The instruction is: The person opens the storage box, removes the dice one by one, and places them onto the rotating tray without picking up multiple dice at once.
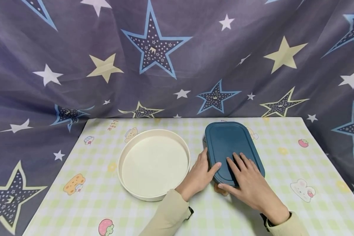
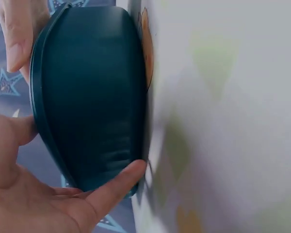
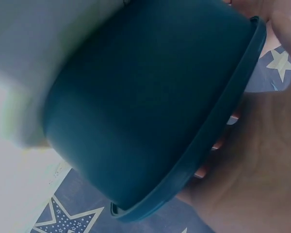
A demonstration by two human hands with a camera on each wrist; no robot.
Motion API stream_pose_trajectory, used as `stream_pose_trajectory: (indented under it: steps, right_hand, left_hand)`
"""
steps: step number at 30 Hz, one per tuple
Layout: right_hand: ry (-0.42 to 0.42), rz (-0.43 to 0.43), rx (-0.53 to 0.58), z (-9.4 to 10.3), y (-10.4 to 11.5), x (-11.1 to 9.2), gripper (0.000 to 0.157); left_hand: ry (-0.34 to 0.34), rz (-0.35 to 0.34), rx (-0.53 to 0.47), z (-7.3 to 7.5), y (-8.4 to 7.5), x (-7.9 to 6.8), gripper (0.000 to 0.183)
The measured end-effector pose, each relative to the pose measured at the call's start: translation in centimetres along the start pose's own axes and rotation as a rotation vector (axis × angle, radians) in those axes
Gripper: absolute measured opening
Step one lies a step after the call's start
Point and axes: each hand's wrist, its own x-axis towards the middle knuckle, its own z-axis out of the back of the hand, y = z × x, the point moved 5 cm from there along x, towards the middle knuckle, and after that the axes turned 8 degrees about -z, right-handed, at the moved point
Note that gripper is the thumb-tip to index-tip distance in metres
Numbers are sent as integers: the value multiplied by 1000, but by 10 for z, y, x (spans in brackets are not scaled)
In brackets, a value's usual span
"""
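Note:
A dark blue lidded container (image 1: pixel 228 141), rectangular with rounded corners, stands on the table right of centre. Its lid covers the top, hiding the inside. My left hand (image 1: pixel 199 175) holds its near left corner, thumb over the lid's edge and fingers against the side. In the left wrist view, one finger (image 2: pixel 120 187) reaches low along the wall, close to the tablecloth. My right hand (image 1: pixel 249 183) rests on the near right part of the lid with fingers spread and fairly straight, its thumb at the front edge.
Left of the container lies a round cream tray (image 1: pixel 154 164) with a low rim, close beside my left forearm. A green checked tablecloth (image 1: pixel 283 177) with cartoon prints covers the table. Behind the table's back edge hangs a dark star-patterned curtain (image 1: pixel 194 19).

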Motion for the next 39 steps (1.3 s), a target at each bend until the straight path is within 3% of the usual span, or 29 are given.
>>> stream_pose_trajectory:
  steps: [24,32,39]
  right_hand:
    - [-291,208,-194,2,2,4,87]
    - [-303,231,-195,2,2,5,85]
    - [-291,240,-167,7,1,6,81]
  left_hand:
    - [-49,-76,-226,-7,11,5,76]
    - [-54,-75,-272,-6,14,5,75]
    - [-40,-47,-231,-4,14,3,79]
